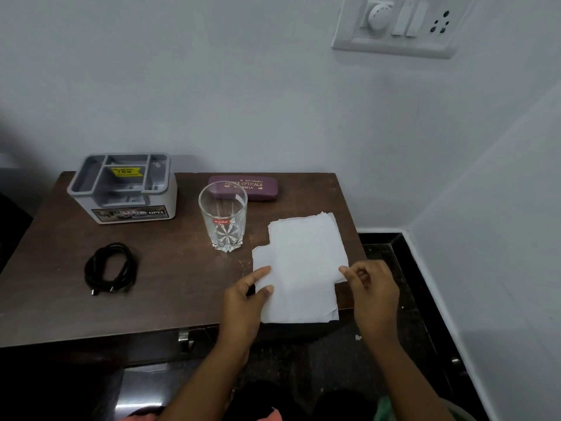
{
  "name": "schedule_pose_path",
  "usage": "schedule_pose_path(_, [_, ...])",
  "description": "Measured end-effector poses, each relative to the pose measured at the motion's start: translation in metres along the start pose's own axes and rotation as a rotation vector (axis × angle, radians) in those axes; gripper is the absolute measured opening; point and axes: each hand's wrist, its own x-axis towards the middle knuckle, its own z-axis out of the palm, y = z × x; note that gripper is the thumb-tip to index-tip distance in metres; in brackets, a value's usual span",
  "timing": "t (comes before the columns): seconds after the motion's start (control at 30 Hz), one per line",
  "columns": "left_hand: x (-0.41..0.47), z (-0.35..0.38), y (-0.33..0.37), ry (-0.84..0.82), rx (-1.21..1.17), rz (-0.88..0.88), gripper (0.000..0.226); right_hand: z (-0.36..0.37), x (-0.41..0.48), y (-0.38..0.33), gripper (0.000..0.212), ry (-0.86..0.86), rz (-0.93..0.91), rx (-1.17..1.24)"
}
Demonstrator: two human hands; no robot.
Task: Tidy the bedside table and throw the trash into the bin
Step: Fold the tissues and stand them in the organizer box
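A stack of white papers [303, 265] lies on the right front part of the dark wooden bedside table [170, 284]. My left hand [246, 302] pinches the stack's left edge between thumb and fingers. My right hand [373, 294] touches the stack's right edge with thumb and forefinger, the other fingers curled. An empty clear glass [224, 218] stands upright just behind the papers. A maroon spectacle case [244, 188] lies behind the glass. No bin is in view.
A grey and white organiser box [123, 189] stands at the back left. A coiled black cable [110, 268] lies at the front left. A drawer handle [185, 338] sits below the front edge. Walls close the back and right; a switchboard [397, 24] hangs above.
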Motion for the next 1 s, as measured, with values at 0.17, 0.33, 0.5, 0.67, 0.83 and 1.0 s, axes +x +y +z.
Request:
schedule_pose_path(0.17, [-0.001, 0.001, 0.002, -0.006, -0.012, -0.009, 0.035, 0.002, 0.023, -0.011, 0.016, -0.156, 0.538, 0.486])
schedule_pose_path(0.33, [-0.002, 0.000, 0.003, -0.012, -0.004, -0.018, 0.034, 0.007, 0.044, -0.015, 0.035, -0.192, 0.611, 0.390])
schedule_pose_path(0.5, [-0.001, 0.003, 0.005, -0.018, -0.007, -0.013, 0.037, 0.004, 0.054, -0.020, 0.026, -0.293, 0.654, 0.585])
schedule_pose_path(0.67, [-0.002, 0.002, 0.004, -0.033, -0.014, -0.038, 0.037, 0.008, 0.062, -0.031, 0.011, -0.398, 0.639, 0.475])
schedule_pose_path(0.83, [-0.001, 0.003, 0.005, -0.027, -0.020, -0.042, 0.037, 0.001, 0.078, -0.048, 0.013, -0.388, 0.616, 0.739])
schedule_pose_path(1.0, [-0.003, 0.002, 0.012, 0.010, -0.065, -0.059, 0.034, 0.000, 0.077, -0.036, 0.017, -0.365, 0.750, 0.792])
